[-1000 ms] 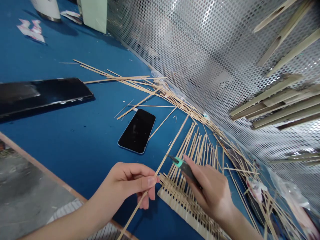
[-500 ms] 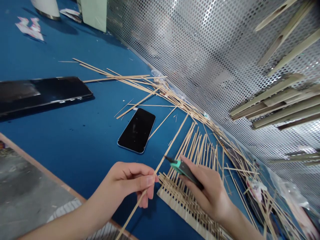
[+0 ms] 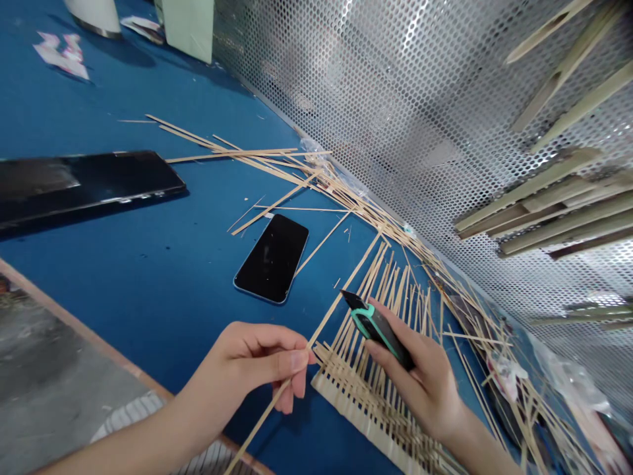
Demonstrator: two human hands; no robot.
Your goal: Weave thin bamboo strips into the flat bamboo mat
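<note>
Wooden strip (image 3: 326,319) runs diagonally across the blue table (image 3: 148,264), pinched near its lower part between the thumb and fingertips (image 3: 297,359) of the left hand (image 3: 247,369), a narrow grip, with its upper end reaching past the hand toward the perforated metal panel (image 3: 395,86). The right hand (image 3: 425,382) is closed firmly around a green-and-black utility knife (image 3: 378,333), its blade tip just beside the strip; whether they touch cannot be told. Under the right hand lies a woven strip mat (image 3: 356,396) near the panel's foot. Loose strips (image 3: 366,211) pile along that back edge of the table. Left of the strip lie a black smartphone (image 3: 271,258) and, farther off, a dark tablet (image 3: 84,185)
</note>
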